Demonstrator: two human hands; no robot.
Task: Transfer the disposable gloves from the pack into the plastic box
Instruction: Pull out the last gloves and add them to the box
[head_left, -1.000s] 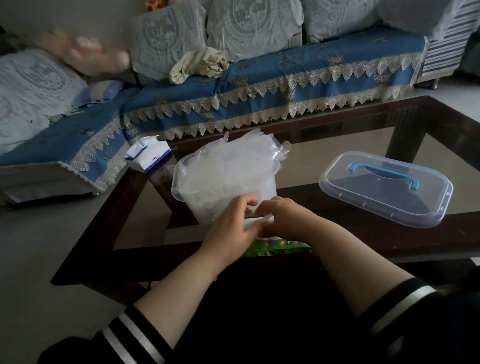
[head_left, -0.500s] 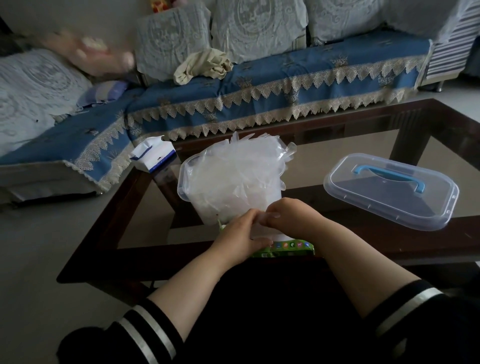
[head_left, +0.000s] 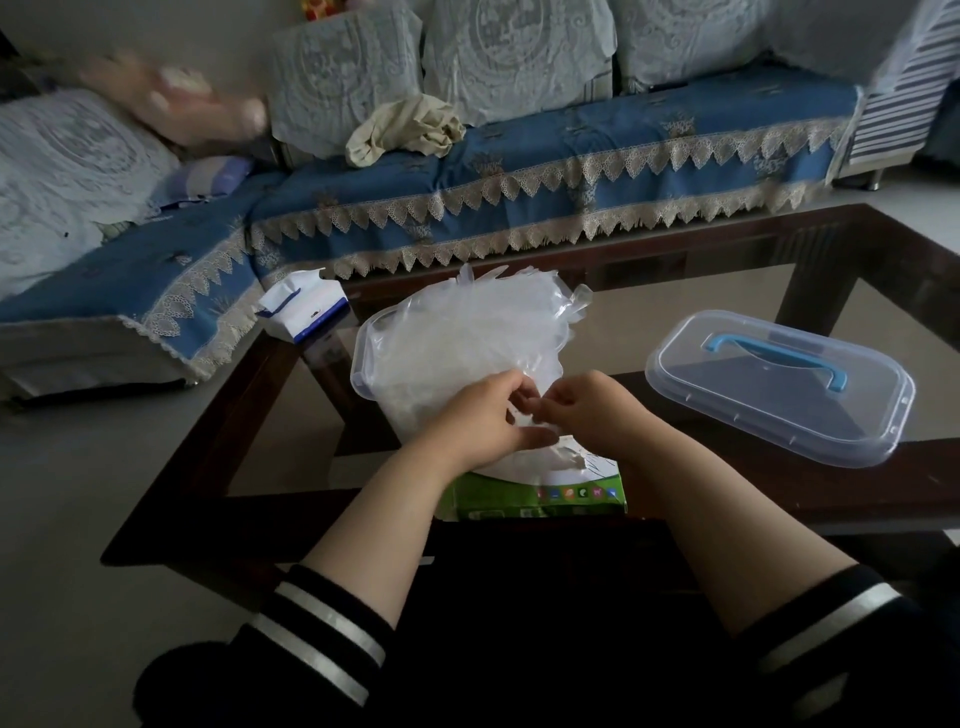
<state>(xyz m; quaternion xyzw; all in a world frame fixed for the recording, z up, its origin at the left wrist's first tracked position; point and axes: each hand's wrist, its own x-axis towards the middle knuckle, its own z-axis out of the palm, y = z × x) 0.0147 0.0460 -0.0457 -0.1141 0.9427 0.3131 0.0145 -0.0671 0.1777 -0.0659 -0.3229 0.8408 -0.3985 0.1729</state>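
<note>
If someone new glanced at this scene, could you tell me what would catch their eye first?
Most likely the clear plastic box at the middle of the glass table, heaped with translucent disposable gloves. Just in front of it, the left hand and right hand pinch a glove above the green pack. To the right lies the box's lid with its blue handle.

Bare glass tabletop (head_left: 613, 332) between glove-heaped box (head_left: 363, 364) and lid (head_left: 779, 387), tissue pack (head_left: 304, 312) crowding box's left
</note>
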